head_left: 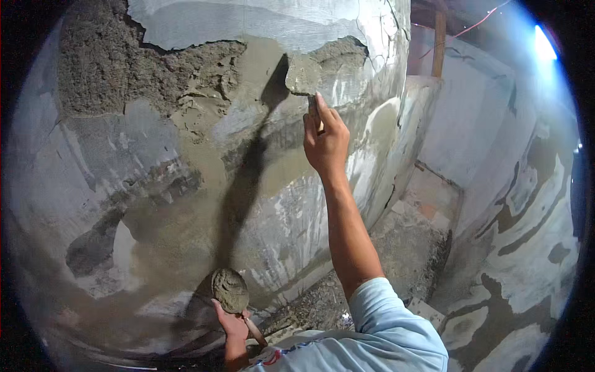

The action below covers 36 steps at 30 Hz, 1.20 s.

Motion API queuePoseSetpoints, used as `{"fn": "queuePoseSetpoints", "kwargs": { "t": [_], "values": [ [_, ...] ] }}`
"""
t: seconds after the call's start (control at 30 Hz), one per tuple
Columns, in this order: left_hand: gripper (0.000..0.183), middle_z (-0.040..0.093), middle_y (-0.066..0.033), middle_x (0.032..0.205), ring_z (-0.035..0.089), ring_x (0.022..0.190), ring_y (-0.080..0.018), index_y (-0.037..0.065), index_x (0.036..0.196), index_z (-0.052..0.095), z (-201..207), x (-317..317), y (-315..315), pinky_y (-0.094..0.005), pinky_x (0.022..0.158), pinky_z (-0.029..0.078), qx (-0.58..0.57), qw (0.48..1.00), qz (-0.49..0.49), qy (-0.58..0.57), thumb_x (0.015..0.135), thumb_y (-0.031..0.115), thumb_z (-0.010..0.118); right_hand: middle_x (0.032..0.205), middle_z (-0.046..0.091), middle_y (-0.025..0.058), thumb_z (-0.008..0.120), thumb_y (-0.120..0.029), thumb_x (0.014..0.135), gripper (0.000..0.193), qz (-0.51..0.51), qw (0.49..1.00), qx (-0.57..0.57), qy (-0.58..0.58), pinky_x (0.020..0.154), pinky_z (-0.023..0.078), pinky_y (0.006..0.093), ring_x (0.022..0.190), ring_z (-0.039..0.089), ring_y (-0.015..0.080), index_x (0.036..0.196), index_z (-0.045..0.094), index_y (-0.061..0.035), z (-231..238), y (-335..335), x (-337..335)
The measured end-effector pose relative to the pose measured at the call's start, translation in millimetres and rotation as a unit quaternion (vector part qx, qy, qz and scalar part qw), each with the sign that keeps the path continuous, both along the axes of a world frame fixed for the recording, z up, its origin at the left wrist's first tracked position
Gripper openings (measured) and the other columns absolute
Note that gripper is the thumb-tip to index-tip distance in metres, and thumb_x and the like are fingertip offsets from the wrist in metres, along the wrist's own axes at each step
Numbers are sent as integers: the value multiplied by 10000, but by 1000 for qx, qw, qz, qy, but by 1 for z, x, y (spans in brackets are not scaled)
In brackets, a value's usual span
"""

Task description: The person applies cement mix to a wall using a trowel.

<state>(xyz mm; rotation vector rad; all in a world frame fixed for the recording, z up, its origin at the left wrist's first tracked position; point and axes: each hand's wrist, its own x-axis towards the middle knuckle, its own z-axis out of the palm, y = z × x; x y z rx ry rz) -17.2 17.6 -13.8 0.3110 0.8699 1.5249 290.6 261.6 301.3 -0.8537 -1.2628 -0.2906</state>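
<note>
My right hand (328, 141) is closed round the short handle of a trowel (302, 75), the forefinger stretched along it. Grey mortar coats the blade, which is up against or very near the wall (285, 217) at its damaged upper part. Low down, my left hand (233, 325) supports a round mass of wet mortar (230, 291), thumb at its side. Whether a plate or tool lies under that mass is hidden. A wooden stick or handle (255, 332) slants beside the wrist. Left of the trowel, fresh mortar (207, 99) lies rough within a broken patch.
Old pale plaster (235, 22) with a ragged, cracked edge overhangs the patch. To the right, a narrow floor strip with rubble (403, 254) runs between this wall and another stained wall (527, 229). A wooden post (439, 43) and a bright light (545, 43) are at upper right.
</note>
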Motion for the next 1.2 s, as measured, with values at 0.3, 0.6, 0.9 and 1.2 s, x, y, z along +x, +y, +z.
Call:
{"fn": "queuePoseSetpoints", "kwargs": {
  "t": [0.3,0.6,0.9,1.2],
  "values": [
    [632,634,-8,1072,544,695,-194,182,1288,561,-32,-29,-17,-323,473,395,17,1000,17,7,997,691,325,910,705,254,604,-203,967,410,-118,991,44,-40,728,546,425,819,701,394,1334,604,-19,74,63,49],
    [654,623,10,1107,517,789,-172,198,1306,553,-8,-17,-24,-317,544,376,-16,997,72,-20,962,727,384,620,568,191,560,-265,1022,335,138,983,-124,7,579,453,465,560,592,321,814,529,-4,49,51,48],
    [680,634,-7,1065,507,680,-183,171,1305,549,-32,-18,-28,-331,502,366,-12,997,82,3,971,730,351,614,571,272,558,-322,1020,360,-60,990,-44,-121,526,420,542,595,582,502,833,518,-17,80,70,48],
    [747,635,-13,1068,565,704,-189,131,1314,563,-10,-10,-36,-357,515,458,-29,995,90,11,944,756,390,660,568,282,533,-330,1039,385,-69,985,-85,-133,565,426,523,622,571,479,829,560,-8,86,76,70]
  ]
}}
